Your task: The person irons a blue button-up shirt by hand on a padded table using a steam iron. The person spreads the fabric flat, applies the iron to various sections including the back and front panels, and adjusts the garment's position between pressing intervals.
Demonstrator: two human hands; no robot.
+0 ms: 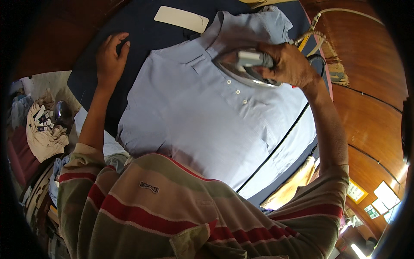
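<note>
A light blue shirt point(189, 103) with a short row of white buttons lies spread on a dark navy ironing surface point(138, 26). My right hand point(293, 64) grips the handle of a steam iron point(248, 64). The iron's metal soleplate rests on the shirt's upper right part, beside the button placket; fabric under it is hidden. Off the shirt's left side, over the navy surface, my left hand point(113, 58) holds nothing, its thumb apart from its curled fingers. A white card point(181, 18) lies past the collar.
From the iron, a hose point(319, 34) leads away at upper right. A thin black cord point(276, 146) crosses the shirt diagonally. Brown wood panelling point(366, 64) stands on the right. At left, a beige cloth point(45, 138) holds small labels, near piled garments.
</note>
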